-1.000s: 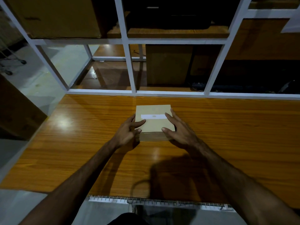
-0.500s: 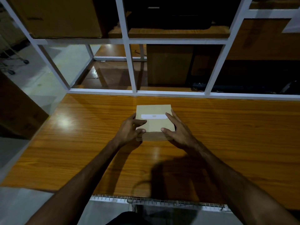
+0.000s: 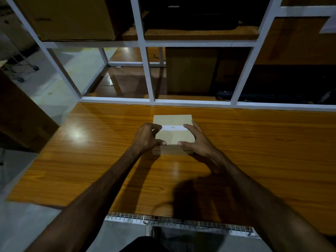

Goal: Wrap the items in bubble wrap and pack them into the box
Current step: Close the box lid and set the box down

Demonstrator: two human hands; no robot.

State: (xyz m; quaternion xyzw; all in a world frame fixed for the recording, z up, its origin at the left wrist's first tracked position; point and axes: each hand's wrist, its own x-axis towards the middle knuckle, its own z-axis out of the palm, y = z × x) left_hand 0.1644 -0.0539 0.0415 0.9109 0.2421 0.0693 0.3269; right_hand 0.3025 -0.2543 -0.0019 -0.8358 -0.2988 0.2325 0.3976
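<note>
Both hands are on the small cardboard box (image 3: 172,131), which sits flat on the wooden surface (image 3: 254,151), dead centre and toward the twelve o'clock side, just short of the white shelf frame (image 3: 151,73). The left hand (image 3: 146,138) clamps the box's nine o'clock edge, thumb along the near rim, fingers curled over the top. The right hand (image 3: 197,140) takes the three o'clock edge, thumb at the near rim, fingers spread across the lid. So that's a two-handed grip, the box pinched between them.

The relation that matters: the box lies straight ahead at twelve o'clock, squarely between the two hands, neither clearly nearer. It looks close to square from here, with a pale label strip (image 3: 172,127) running nine to three across the lid, so no strong long axis to call. By the look of it, the lid edge facing the person is where the thumbs are working; probably an opening or a lift, though that's a judgement.

What's missing: no bubble wrap in sight, no items to wrap. The box's far side and whatever it holds are hidden. The shelves behind are dim; large cartons (image 3: 69,17) sit up there, the rest too dark to name. At six o'clock, a wire basket rim (image 3: 181,221) is cut off by the surface's edge.
</note>
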